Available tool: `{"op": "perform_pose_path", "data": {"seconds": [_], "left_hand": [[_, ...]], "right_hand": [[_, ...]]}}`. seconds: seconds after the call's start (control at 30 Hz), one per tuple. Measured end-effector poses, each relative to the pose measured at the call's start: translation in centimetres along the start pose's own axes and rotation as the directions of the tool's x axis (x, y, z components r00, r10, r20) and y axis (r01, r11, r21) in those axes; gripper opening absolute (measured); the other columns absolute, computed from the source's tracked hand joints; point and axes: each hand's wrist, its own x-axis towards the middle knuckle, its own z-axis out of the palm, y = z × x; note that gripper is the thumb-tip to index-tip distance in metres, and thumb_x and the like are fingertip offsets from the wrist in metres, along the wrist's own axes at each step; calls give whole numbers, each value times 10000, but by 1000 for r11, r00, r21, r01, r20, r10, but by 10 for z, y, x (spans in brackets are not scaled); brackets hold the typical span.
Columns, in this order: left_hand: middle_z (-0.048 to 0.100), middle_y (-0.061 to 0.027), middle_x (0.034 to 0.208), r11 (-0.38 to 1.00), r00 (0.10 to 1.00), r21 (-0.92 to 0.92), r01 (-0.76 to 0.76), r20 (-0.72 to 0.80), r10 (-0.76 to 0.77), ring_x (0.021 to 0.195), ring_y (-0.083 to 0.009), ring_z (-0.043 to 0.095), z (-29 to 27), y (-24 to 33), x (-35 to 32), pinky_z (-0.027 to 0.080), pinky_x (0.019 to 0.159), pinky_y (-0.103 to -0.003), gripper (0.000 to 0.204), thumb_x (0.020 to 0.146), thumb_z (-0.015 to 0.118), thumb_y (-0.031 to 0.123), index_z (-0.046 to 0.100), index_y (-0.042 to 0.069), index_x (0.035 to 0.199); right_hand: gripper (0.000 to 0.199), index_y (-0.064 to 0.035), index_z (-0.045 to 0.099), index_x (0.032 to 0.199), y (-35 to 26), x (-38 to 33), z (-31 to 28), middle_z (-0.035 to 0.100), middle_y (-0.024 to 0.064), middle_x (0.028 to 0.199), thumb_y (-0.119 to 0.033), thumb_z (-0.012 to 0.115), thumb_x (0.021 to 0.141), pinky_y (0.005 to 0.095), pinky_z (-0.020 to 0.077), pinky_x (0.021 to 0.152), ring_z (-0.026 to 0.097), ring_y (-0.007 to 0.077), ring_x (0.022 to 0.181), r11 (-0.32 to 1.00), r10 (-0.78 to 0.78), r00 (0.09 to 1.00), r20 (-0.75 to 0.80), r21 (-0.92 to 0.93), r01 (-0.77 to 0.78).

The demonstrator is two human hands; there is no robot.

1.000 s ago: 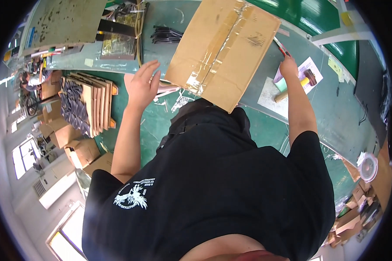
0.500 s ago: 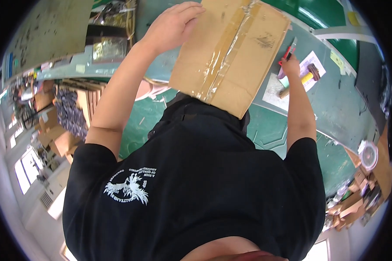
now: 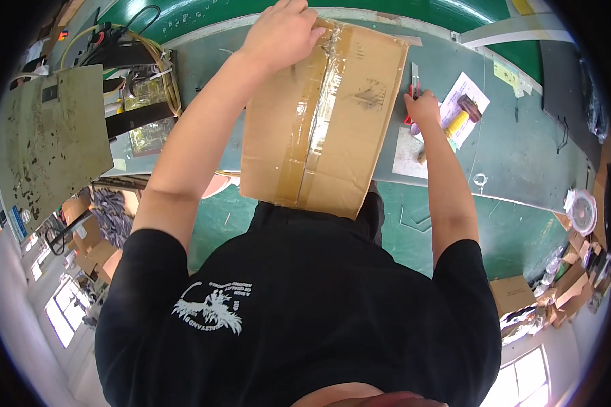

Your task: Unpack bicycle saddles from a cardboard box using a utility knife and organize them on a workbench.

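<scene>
A taped brown cardboard box (image 3: 353,129) lies at the table's near edge and overhangs it toward me. Clear-brown tape runs along its middle seam. My left hand (image 3: 282,34) grips the box's far left corner, with its fingers over the far edge and the thumb near the tape. To the right of the box, my right hand (image 3: 424,108) is closed round a red utility knife (image 3: 415,85), whose pale blade points away from me. Beside that hand lies a hammer (image 3: 460,121) with a dark head and yellow handle, on white printed sheets (image 3: 474,102).
The green-grey worktable (image 3: 516,163) extends to the right. At the left stand a stained metal panel (image 3: 54,142) and a frame with hoses (image 3: 163,68). A white round object (image 3: 581,210) is at the right table end, above piled cardboard (image 3: 563,292).
My left hand has moved from the box's left side to its far corner. The box now sits straighter before me. The right hand with the knife has come nearer the box, and the view has shifted.
</scene>
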Motion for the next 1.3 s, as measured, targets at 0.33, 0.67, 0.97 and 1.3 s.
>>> {"op": "perform_pose_path", "data": {"seconds": [0.33, 0.67, 0.97, 1.3], "left_hand": [[656, -122, 1102, 998, 963, 32, -45, -263, 52, 1061, -322, 622, 36, -15, -7, 516, 956, -420, 295, 900, 610, 27, 686, 4, 1184], [654, -57, 1094, 996, 954, 67, 61, -297, -39, 1067, -266, 627, 28, -3, -7, 455, 917, -424, 260, 891, 625, 49, 701, 85, 1138], [624, -61, 1031, 994, 972, -62, 93, -211, -104, 1083, -264, 602, 25, -16, 6, 384, 899, -411, 203, 848, 585, -11, 660, 81, 1012], [621, -84, 1021, 994, 976, -86, 73, -199, -89, 1061, -288, 601, 30, -20, 12, 400, 901, -418, 213, 840, 574, -37, 632, 70, 1015]], "right_hand": [[418, 30, 627, 1211, 4, 48, -83, 672, 72, 813, -168, 770, 872, 286, 522, 569, 640, 127, 635, 682, -219, 953, 209, 731, -4], [299, -42, 652, 1259, -147, 27, -250, 627, -20, 835, -238, 642, 1034, 222, 444, 605, 517, 51, 696, 539, -841, 465, 277, 513, 668], [291, -27, 691, 1223, -212, 4, -250, 696, 59, 879, -225, 658, 1012, 281, 491, 658, 570, 97, 746, 442, -874, 347, 341, 259, 859], [238, -78, 759, 1046, -211, 11, -261, 731, 180, 906, -276, 672, 948, 429, 535, 684, 704, 364, 800, 207, -958, 148, 245, 239, 949]]}}
